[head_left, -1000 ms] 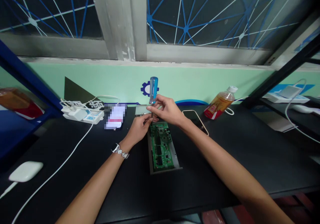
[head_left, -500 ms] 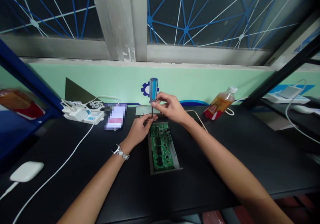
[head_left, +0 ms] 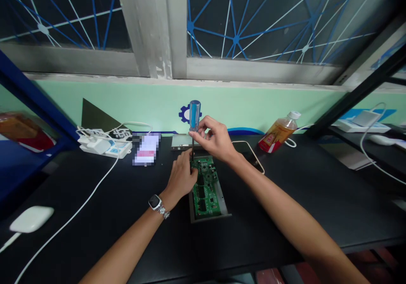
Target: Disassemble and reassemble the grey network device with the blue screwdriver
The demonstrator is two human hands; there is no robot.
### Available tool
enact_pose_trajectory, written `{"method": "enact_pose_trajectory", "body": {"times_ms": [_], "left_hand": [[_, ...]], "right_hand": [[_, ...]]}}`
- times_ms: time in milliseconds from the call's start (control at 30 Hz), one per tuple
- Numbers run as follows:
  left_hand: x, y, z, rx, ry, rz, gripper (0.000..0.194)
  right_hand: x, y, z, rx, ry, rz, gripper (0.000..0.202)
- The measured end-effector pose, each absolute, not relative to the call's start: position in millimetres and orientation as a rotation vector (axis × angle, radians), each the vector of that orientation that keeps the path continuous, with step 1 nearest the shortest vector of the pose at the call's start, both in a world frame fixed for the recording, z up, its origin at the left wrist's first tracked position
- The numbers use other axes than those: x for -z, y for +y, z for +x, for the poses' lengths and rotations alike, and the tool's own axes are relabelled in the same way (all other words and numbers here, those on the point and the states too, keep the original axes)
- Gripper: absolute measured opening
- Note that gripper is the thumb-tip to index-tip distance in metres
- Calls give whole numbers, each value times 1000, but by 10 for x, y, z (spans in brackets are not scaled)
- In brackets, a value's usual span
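A screwdriver (head_left: 195, 114) with a clear blue handle stands upright, its shaft pointing down at the upper left corner of a green circuit board (head_left: 207, 191). My right hand (head_left: 215, 138) has its fingers closed around the lower part of the handle. The board lies in a grey metal tray (head_left: 192, 212) on the black desk (head_left: 253, 241). Against the board's upper left edge rests my left hand (head_left: 184, 174), fingers together and thumb over the board. Whether it grips the tray's edge or something small is hidden. The screwdriver's tip is hard to make out.
Behind the tray lies a flat metal piece (head_left: 184, 142). A phone (head_left: 147, 148) and a power strip (head_left: 108, 146) are at left, with a white charger (head_left: 31, 219) nearer. At right are a dark phone (head_left: 249, 155) and a drink bottle (head_left: 279, 131).
My left hand has moved down and right from the screwdriver shaft onto the board's upper left edge, turning so the watch face shows. The screwdriver and my right hand have shifted only slightly.
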State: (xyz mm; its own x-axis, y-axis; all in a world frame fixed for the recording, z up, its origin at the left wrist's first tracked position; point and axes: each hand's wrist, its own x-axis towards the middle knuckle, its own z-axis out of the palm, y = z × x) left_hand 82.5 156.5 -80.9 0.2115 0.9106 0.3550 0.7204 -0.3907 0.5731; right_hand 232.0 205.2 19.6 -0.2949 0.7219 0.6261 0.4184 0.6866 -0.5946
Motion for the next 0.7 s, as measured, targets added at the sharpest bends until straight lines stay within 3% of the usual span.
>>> {"method": "enact_pose_trajectory", "body": {"times_ms": [367,700], "left_hand": [[782,1545,815,-916,1558,2233,52],[714,1477,706,-967,1581,2280,48]], "right_hand": [[-118,2021,2347,-477,-1914,-896,27],[-404,1856,2599,-726,-1521,-963,36]]}}
